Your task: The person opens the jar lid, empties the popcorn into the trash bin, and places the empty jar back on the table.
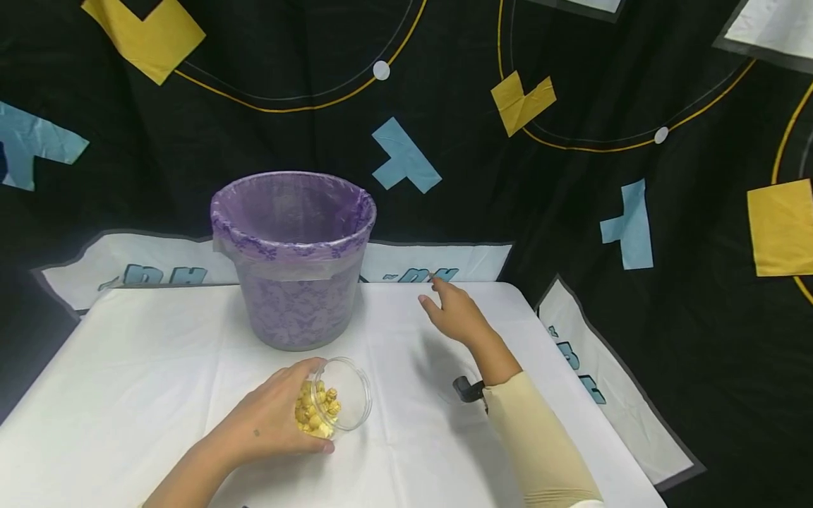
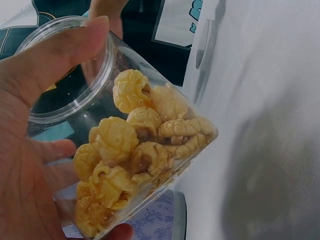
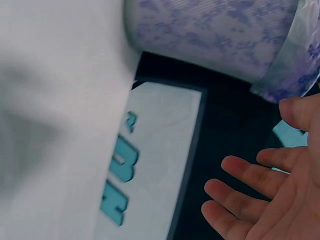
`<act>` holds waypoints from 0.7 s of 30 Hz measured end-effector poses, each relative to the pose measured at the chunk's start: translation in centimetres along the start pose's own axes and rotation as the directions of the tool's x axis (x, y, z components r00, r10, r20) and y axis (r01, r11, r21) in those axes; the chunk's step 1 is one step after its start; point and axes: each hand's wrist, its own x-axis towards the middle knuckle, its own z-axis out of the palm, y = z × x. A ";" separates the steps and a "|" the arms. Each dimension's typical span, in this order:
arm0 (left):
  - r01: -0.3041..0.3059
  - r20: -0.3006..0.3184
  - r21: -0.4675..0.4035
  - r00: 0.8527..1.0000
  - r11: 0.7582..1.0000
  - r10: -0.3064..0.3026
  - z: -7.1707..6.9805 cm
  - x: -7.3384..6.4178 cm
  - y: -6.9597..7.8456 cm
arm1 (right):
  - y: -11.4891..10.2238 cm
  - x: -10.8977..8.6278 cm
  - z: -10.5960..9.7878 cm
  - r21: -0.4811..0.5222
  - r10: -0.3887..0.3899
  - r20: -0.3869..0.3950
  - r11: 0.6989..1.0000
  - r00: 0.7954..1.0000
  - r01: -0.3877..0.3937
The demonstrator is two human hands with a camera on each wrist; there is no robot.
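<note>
My left hand (image 1: 273, 413) grips a clear plastic jar (image 1: 346, 398), fingers and thumb around its sides. The jar is tilted, with its round mouth uncovered. Yellow popcorn (image 2: 112, 142) lies in its lower part, seen closely in the left wrist view. My right hand (image 1: 459, 314) reaches out over the far right of the table, its fingers extended and holding nothing. In the right wrist view, the spread fingers (image 3: 245, 175) are beside the bin. The bin (image 1: 298, 303), lined with a purple patterned bag (image 1: 292, 243), stands upright beyond the left hand.
A white cloth covers the table (image 1: 159, 353). A clear round lid (image 2: 204, 45) lies on it near the right forearm. A small black device (image 1: 468, 389) sits at the right wrist. Behind the table hangs a dark printed curtain (image 1: 457, 212).
</note>
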 end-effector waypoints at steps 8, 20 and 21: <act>0.002 -0.014 0.004 1.000 1.000 -0.002 -0.2 -0.1 -0.1 | -4.3 4.0 -1.6 0.087 -0.058 -0.019 0.994 0.998 0.059; 0.019 -0.017 0.008 1.000 1.000 -0.019 -0.7 -0.2 -0.3 | -9.9 7.7 -2.2 0.166 -0.063 -0.061 0.983 0.996 0.072; 0.019 -0.020 0.010 1.000 1.000 -0.019 -0.8 -0.2 -0.3 | -10.2 7.8 -2.1 0.165 -0.060 -0.063 0.984 0.996 0.069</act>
